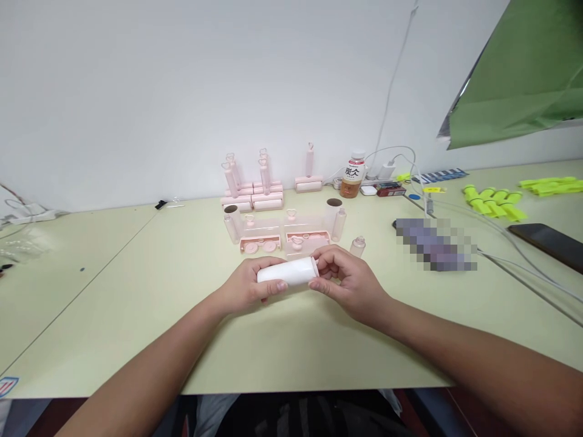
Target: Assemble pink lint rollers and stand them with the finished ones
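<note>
Both hands hold a white paper roll [288,272] lying sideways just above the pale green table [136,285]. My left hand [248,285] wraps around its left half. My right hand [348,280] pinches the right end of the roll with fingertips. Just behind the hands lie clear plastic trays with pink parts [282,238], and a small clear cap [357,246] stands to the right of them.
Assembled pink lint rollers [255,182] stand at the back by the wall. A drink bottle [353,176], chargers with white cables [387,167], yellow-green parts [494,201], a dark phone [549,241] and a green sheet [523,67] are on the right.
</note>
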A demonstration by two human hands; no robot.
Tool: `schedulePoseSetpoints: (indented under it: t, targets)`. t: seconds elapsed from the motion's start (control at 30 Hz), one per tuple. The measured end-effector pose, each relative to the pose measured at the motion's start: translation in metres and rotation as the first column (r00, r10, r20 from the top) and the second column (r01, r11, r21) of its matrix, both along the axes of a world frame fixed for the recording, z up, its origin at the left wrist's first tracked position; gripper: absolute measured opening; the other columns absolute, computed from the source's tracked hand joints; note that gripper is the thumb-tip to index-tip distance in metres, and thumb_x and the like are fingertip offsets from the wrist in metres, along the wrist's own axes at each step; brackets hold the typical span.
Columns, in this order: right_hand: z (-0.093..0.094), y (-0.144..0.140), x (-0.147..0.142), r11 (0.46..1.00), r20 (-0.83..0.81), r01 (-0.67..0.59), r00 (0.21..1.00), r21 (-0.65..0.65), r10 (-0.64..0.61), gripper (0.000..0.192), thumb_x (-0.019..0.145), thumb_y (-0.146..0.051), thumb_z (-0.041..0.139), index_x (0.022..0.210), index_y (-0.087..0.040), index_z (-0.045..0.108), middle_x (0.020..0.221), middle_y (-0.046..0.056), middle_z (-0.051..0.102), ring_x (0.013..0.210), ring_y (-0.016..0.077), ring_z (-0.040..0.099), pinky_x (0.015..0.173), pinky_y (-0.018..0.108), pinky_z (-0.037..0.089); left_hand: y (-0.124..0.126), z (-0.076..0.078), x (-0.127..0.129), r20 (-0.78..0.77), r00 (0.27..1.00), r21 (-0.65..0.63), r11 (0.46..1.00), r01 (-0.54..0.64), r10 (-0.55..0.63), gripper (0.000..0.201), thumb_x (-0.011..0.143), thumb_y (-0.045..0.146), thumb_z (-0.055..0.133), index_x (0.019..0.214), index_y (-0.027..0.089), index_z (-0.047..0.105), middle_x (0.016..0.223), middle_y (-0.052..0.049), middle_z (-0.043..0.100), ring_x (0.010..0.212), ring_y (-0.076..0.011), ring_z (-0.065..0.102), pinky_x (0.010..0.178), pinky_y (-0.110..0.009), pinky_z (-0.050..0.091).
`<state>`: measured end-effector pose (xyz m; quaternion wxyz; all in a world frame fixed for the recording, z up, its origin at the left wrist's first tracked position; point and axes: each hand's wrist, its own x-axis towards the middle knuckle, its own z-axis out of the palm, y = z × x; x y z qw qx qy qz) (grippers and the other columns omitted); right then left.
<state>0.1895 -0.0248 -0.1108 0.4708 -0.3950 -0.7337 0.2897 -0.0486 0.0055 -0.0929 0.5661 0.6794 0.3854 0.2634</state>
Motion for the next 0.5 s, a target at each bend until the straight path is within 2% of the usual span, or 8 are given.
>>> schedulePoseSetpoints:
  t: [0.13,0.33,0.43,0.5]
  targets:
    - [0.0001,0.0004,0.0009,1.0,0.022,0.004,1.0,0.02,-0.004,0.019,0.085,-0.032,0.07,0.083,-0.022,0.054,0.105,0.007,0.061,0.081,0.0169,0.059,0.068,0.03,0.053,0.0003,-0.0006,0.0,0.013,0.999,0.018,0.999,-0.039,0.039,0.053,0.074,0.047,0.075,0.115,0.014,0.069,0.057,0.002,0.056,0.045,-0.0091,0.047,0.043,-0.02,0.036]
    - [0.0035,-0.0048,-0.0002,0.987,0.006,0.102,0.995,0.122,-0.104,0.019,0.083,-0.033,0.072,0.088,-0.022,0.056,0.117,0.013,0.053,0.114,0.0272,0.054,0.069,0.031,0.055,-0.0001,0.0012,0.0007,0.051,0.995,0.041,0.995,-0.088,0.086,0.052,0.077,0.051,0.071,0.114,0.015,0.069,0.054,0.004,0.053,0.041,-0.0078,0.043,0.042,-0.02,0.033]
    - [0.0053,-0.0082,-0.0009,0.975,-0.023,0.126,0.992,0.185,-0.124,0.018,0.084,-0.028,0.07,0.093,-0.023,0.055,0.122,0.013,0.05,0.106,0.0248,0.056,0.067,0.031,0.054,0.0,0.0034,0.0005,0.058,0.992,0.05,0.992,-0.112,0.109,0.05,0.078,0.052,0.07,0.111,0.014,0.068,0.052,0.004,0.051,0.041,-0.0076,0.042,0.041,-0.02,0.033]
    - [0.0064,-0.0095,-0.0005,0.982,0.015,0.038,0.999,0.185,-0.041,0.017,0.086,-0.026,0.067,0.096,-0.023,0.055,0.125,0.012,0.051,0.09,0.0194,0.059,0.067,0.031,0.054,0.0004,0.0038,-0.0001,0.062,0.993,0.057,0.993,-0.106,0.103,0.049,0.079,0.052,0.069,0.111,0.014,0.068,0.054,0.004,0.052,0.041,-0.0077,0.043,0.042,-0.02,0.034]
